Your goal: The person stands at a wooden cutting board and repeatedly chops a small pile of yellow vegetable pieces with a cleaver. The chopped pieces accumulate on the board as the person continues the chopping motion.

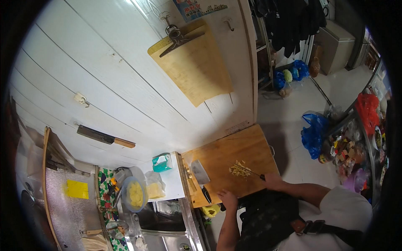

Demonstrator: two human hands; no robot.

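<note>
My right hand [272, 182] grips the dark handle of a kitchen knife [253, 173], its blade seen nearly edge-on. That blade crosses a small heap of chopped pale-yellow pieces [239, 169], perhaps garlic or ginger, on a wooden cutting board [220, 157]. At the board's near edge rests my left hand [228, 199], holding nothing, with its fingers somewhat apart. A second knife, a broad cleaver [200, 172] with a black handle, lies toward the left side of the board.
Left of the board are a tissue pack [162, 163], a plastic bag [155, 189], a bowl of yellow slices [135, 194] and a steel sink [163, 216]. Another cleaver [95, 134] and a clipboard [191, 62] hang on the wall. A blue bag [314, 135] lies to the right.
</note>
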